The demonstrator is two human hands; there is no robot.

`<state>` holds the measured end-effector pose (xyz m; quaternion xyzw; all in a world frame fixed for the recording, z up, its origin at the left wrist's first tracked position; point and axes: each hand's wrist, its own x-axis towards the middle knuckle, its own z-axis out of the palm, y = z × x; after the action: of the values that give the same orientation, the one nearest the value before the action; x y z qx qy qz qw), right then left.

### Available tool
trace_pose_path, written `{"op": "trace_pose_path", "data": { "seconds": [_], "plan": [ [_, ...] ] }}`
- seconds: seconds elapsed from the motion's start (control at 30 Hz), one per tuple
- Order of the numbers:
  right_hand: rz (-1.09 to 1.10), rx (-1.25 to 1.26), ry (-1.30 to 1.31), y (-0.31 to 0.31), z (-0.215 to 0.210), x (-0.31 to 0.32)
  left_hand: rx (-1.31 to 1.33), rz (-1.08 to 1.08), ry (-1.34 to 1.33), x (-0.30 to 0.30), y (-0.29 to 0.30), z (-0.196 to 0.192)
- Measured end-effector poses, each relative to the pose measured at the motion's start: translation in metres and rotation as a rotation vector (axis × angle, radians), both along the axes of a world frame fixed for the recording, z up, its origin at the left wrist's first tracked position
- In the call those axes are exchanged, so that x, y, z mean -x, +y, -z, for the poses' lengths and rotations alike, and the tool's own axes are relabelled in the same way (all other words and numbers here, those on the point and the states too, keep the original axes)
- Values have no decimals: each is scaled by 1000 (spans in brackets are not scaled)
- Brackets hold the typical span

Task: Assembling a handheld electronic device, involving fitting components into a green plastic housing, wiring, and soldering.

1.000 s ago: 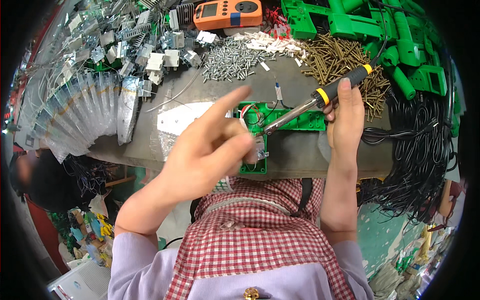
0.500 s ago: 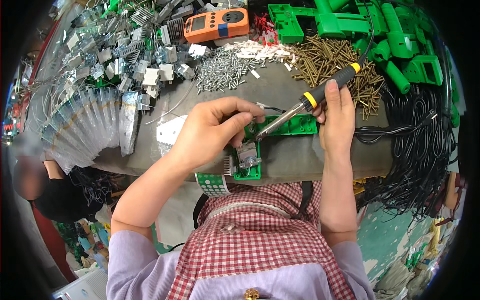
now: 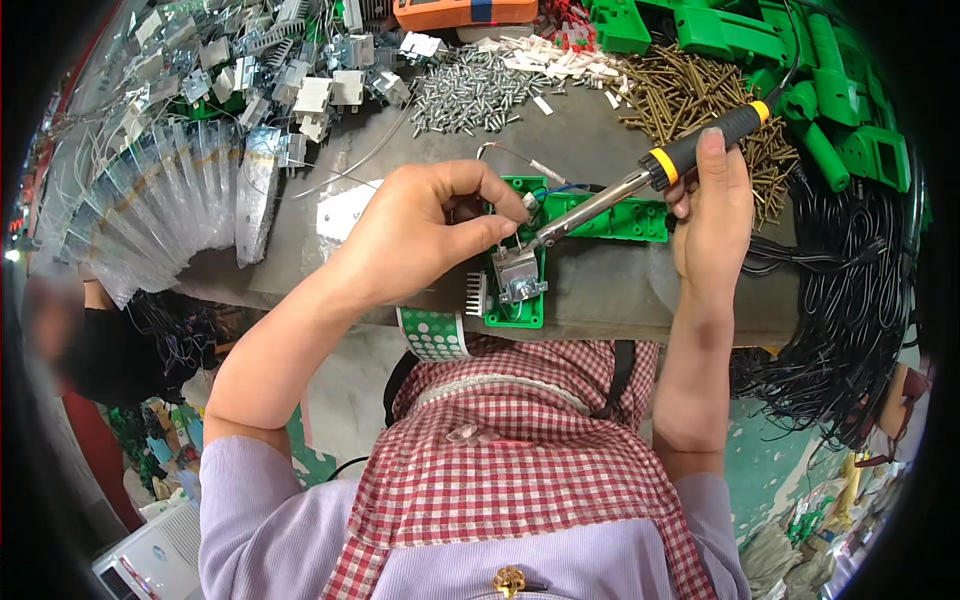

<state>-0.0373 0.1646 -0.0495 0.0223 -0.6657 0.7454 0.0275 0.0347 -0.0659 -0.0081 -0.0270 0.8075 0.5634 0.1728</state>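
My right hand (image 3: 714, 215) grips a soldering iron (image 3: 716, 136) by its black handle with yellow bands. Its metal shaft slants down to the left, and the tip is at the terminals of a silvery switch-like part (image 3: 516, 274). That part sits in an open green plastic housing (image 3: 625, 219), which has a handle-shaped arm to the right. Over the housing's left side, my left hand (image 3: 410, 230) is closed in a pinch just above the tip; what its fingertips hold is too small to make out. Thin wires (image 3: 562, 188) run beside those fingers. A finned heat sink (image 3: 476, 294) adjoins the housing.
Beyond my hands lie piles of silver screws (image 3: 470, 95), brass screws (image 3: 690, 95) and white sleeves (image 3: 560, 62). Green housings (image 3: 735, 35) fill the far right, above black cables (image 3: 850, 290). Metal-and-white components (image 3: 315, 95) and clear plastic-wrapped strips (image 3: 185, 195) occupy the left.
My view has shifted, so the bench items sit higher in the picture. The iron's tip remains at the part's terminals, and the left fingers have moved slightly; more of the wires shows.
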Motion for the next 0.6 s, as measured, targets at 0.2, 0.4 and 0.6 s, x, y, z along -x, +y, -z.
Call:
{"op": "trace_pose_path", "data": {
  "seconds": [0.2, 0.4, 0.6],
  "plan": [
    [12, -2, 21, -1, 0, 0, 128, -16, 177, -10, 6, 12],
    [22, 6, 13, 0, 0, 0, 264, 3, 383, -13, 13, 12],
    [21, 11, 8, -2, 2, 0, 306, -22, 430, -12, 14, 19]
  ]
}}
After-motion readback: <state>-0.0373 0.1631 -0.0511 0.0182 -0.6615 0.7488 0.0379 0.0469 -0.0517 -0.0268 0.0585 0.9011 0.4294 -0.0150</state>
